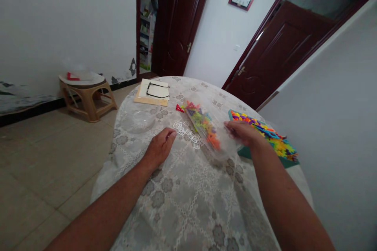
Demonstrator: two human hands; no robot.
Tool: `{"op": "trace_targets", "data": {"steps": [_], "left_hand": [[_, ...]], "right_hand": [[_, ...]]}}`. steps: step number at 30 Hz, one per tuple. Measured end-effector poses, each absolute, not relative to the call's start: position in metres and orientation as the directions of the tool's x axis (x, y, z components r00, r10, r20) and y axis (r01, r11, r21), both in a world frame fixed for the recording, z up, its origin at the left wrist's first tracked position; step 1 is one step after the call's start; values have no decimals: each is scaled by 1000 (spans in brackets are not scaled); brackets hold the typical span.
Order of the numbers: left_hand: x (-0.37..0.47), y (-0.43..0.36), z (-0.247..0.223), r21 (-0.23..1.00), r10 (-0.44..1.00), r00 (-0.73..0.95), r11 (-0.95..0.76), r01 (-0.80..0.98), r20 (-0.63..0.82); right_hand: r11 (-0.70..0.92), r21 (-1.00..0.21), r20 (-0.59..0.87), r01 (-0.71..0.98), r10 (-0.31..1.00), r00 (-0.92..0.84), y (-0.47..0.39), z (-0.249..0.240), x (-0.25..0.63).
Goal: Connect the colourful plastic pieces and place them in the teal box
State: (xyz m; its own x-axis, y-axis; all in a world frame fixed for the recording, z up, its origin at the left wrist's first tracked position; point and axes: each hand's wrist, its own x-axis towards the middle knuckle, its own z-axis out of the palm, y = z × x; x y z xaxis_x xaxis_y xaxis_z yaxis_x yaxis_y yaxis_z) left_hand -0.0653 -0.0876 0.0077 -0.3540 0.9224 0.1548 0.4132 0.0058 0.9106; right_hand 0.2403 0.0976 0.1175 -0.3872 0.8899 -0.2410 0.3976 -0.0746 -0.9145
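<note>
My right hand has its fingers closed on the right side of a clear plastic container, which looks tilted and slightly blurred. Colourful small pieces in red, green and orange show in and behind it. My left hand rests on the tablecloth with fingers curled together; whether anything is in them is hidden. Just right of it lie several small white square frames. A few red pieces sit beyond them, beside the container's far end.
A green box of colourful pieces stands at the table's right. A clear round lid or dish lies at left. Glasses rest on papers at the back left. A stool stands beyond the patterned tablecloth.
</note>
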Motion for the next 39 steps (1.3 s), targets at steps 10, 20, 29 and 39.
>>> {"op": "trace_targets", "data": {"steps": [10,20,29,39], "left_hand": [[-66,-88,11,888,929,-334,15,459,157],[-70,-81,7,898,941,-326,60,435,95],[-75,-75,8,868,940,-339,136,477,39],[-78,-72,4,846,939,-342,165,508,23]], "right_hand": [[-230,-971,-237,70,867,-439,68,93,256],[263,-913,70,312,855,-514,-45,119,359],[610,-267,167,746,792,-588,-131,98,461],[378,-1,229,926,901,-368,-105,28,597]]}}
